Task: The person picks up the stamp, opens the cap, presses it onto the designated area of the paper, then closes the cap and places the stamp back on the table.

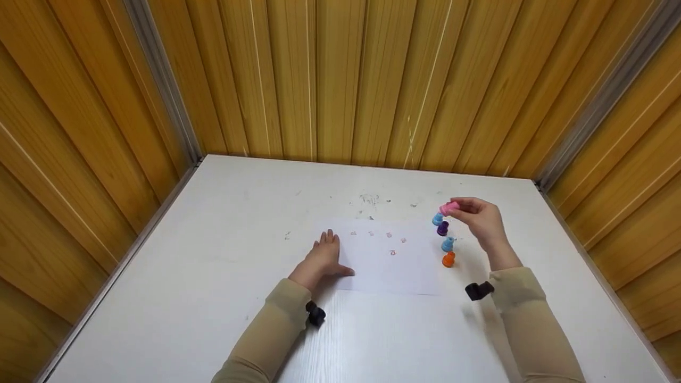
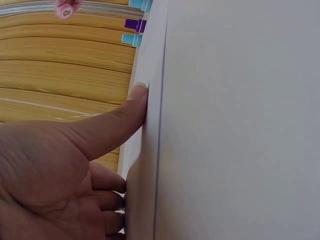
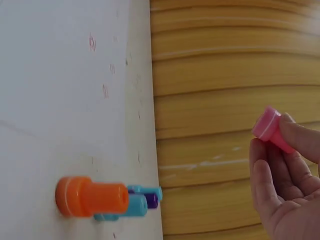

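My right hand (image 1: pixel 487 226) pinches a pink toy stamp (image 1: pixel 449 208) between thumb and fingers, raised above the table at the back right. In the left wrist view the stamp's round face (image 2: pixel 65 11) shows a small design. My left hand (image 1: pixel 321 259) rests with fingers extended on the left edge of a white sheet of paper (image 1: pixel 391 279), thumb spread along it. Several small red stamped prints (image 1: pixel 389 234) mark the sheet's upper part. Right of the paper stand an orange stamp (image 1: pixel 448 259), a light blue stamp (image 1: pixel 448 244), a purple stamp (image 1: pixel 442 229) and another light blue stamp (image 1: pixel 437 219).
The white table (image 1: pixel 223 213) bears dark scuffs (image 1: pixel 368 199) behind the paper. Wood-patterned panels (image 1: pixel 335 80) close off the back and both sides. A black wrist camera (image 1: pixel 479 290) sits at the right cuff, another black camera (image 1: pixel 315 314) at the left.
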`<state>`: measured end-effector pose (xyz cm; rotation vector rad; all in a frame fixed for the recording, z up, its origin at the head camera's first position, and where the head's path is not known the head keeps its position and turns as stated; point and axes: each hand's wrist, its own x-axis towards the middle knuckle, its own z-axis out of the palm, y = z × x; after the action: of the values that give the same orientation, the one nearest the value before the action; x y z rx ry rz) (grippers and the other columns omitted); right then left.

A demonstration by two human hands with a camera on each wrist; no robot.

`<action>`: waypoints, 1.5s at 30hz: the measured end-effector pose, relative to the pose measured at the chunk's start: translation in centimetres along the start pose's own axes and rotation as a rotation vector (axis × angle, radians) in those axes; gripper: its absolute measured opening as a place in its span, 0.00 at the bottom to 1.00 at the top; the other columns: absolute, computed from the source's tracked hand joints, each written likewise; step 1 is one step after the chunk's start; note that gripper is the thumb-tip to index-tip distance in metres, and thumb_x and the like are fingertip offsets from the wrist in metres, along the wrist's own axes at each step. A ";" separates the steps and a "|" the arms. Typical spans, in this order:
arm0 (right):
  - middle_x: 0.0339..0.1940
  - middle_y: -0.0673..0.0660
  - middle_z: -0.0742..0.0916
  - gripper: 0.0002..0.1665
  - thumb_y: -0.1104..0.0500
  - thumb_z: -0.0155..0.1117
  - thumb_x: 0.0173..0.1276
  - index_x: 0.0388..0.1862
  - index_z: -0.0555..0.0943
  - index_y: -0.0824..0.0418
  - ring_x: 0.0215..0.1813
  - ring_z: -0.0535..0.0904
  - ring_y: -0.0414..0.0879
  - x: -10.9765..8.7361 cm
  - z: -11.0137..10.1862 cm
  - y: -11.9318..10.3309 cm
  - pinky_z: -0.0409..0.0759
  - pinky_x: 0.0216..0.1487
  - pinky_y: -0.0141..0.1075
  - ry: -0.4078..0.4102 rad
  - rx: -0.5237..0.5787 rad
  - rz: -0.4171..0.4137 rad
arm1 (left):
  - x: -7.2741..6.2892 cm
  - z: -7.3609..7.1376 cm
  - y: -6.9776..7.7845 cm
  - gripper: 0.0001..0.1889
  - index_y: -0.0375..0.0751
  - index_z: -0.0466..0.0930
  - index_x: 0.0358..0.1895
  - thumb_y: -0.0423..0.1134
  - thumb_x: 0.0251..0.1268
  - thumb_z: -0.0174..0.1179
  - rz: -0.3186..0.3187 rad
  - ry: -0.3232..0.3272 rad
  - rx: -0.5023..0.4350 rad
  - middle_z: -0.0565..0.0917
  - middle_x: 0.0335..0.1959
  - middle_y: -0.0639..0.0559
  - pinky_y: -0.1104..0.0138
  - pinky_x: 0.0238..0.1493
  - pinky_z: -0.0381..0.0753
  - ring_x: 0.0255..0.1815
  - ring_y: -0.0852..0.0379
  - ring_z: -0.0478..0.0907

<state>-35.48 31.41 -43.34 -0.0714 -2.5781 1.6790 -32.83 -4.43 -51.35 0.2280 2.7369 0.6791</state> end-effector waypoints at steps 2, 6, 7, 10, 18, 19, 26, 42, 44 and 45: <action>0.47 0.41 0.86 0.31 0.50 0.72 0.70 0.67 0.79 0.62 0.49 0.82 0.32 0.6 -0.9 0.6 0.81 0.65 0.27 0.048 -0.052 0.029 | 0.0 0.0 0.0 0.59 0.27 0.48 0.81 0.54 0.58 0.76 0.000 0.001 0.002 0.44 0.85 0.32 0.51 0.87 0.44 0.87 0.39 0.40; 0.58 0.56 0.86 0.29 0.52 0.71 0.71 0.68 0.79 0.60 0.55 0.80 0.42 1.8 -1.8 2.0 0.78 0.74 0.42 0.105 -0.122 0.097 | 0.0 -0.1 0.0 0.59 0.26 0.49 0.81 0.56 0.58 0.76 0.003 0.008 0.024 0.45 0.85 0.31 0.50 0.87 0.45 0.87 0.38 0.41; 0.61 0.60 0.85 0.28 0.53 0.70 0.72 0.68 0.79 0.60 0.57 0.80 0.46 2.0 -1.8 2.4 0.77 0.75 0.45 0.106 -0.136 0.111 | 0.0 -0.1 0.0 0.59 0.26 0.49 0.81 0.56 0.58 0.76 0.002 0.009 0.027 0.46 0.84 0.31 0.50 0.87 0.46 0.87 0.38 0.41; 0.65 0.67 0.83 0.27 0.58 0.70 0.72 0.68 0.78 0.63 0.62 0.79 0.54 2.5 -1.9 3.5 0.76 0.75 0.48 0.073 -0.184 0.147 | 0.1 -0.1 0.0 0.59 0.27 0.48 0.81 0.56 0.58 0.75 -0.001 0.004 0.029 0.45 0.85 0.32 0.51 0.87 0.45 0.87 0.39 0.41; 0.60 0.68 0.83 0.27 0.63 0.73 0.67 0.64 0.80 0.67 0.59 0.76 0.57 3.4 -1.7 5.8 0.76 0.74 0.50 -0.103 -0.314 0.249 | 0.0 -0.2 0.1 0.59 0.27 0.48 0.81 0.55 0.58 0.75 -0.001 -0.002 0.005 0.44 0.85 0.32 0.51 0.88 0.44 0.87 0.39 0.40; 0.60 0.67 0.82 0.27 0.64 0.73 0.67 0.63 0.80 0.67 0.59 0.76 0.57 3.5 -1.6 6.0 0.76 0.74 0.50 -0.117 -0.311 0.269 | 0.0 -0.2 0.1 0.59 0.27 0.48 0.81 0.55 0.58 0.75 0.000 -0.002 0.003 0.44 0.85 0.32 0.51 0.88 0.43 0.87 0.39 0.40; 0.54 0.63 0.82 0.22 0.63 0.74 0.67 0.58 0.81 0.66 0.54 0.73 0.55 3.2 -1.4 6.6 0.77 0.61 0.42 -0.143 -0.330 0.291 | -0.1 -0.2 0.0 0.59 0.27 0.48 0.81 0.55 0.58 0.75 0.012 0.005 0.002 0.44 0.85 0.32 0.51 0.88 0.43 0.87 0.39 0.40; 0.54 0.65 0.84 0.28 0.69 0.72 0.65 0.64 0.79 0.66 0.53 0.76 0.55 3.1 -1.5 6.9 0.79 0.61 0.47 -0.170 -0.339 0.245 | 0.0 -0.1 0.0 0.59 0.26 0.49 0.81 0.56 0.58 0.76 0.004 0.009 0.020 0.45 0.84 0.31 0.51 0.87 0.44 0.87 0.39 0.41; 0.61 0.68 0.82 0.31 0.68 0.71 0.66 0.68 0.76 0.65 0.58 0.76 0.58 3.1 -1.5 6.6 0.77 0.69 0.54 -0.185 -0.332 0.269 | 0.0 -0.1 0.0 0.59 0.26 0.49 0.81 0.55 0.58 0.76 0.001 0.006 0.019 0.45 0.85 0.31 0.51 0.87 0.44 0.87 0.39 0.41; 0.65 0.69 0.80 0.33 0.67 0.72 0.66 0.70 0.74 0.65 0.62 0.75 0.61 3.1 -1.6 6.5 0.75 0.73 0.57 -0.191 -0.339 0.276 | 0.0 -0.1 0.0 0.59 0.26 0.49 0.81 0.55 0.58 0.76 0.000 0.005 0.022 0.45 0.85 0.32 0.51 0.87 0.44 0.87 0.39 0.41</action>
<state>-38.40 35.74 -48.52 -0.3107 -3.0975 1.3544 -32.87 -4.44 -51.24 0.2314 2.7498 0.6507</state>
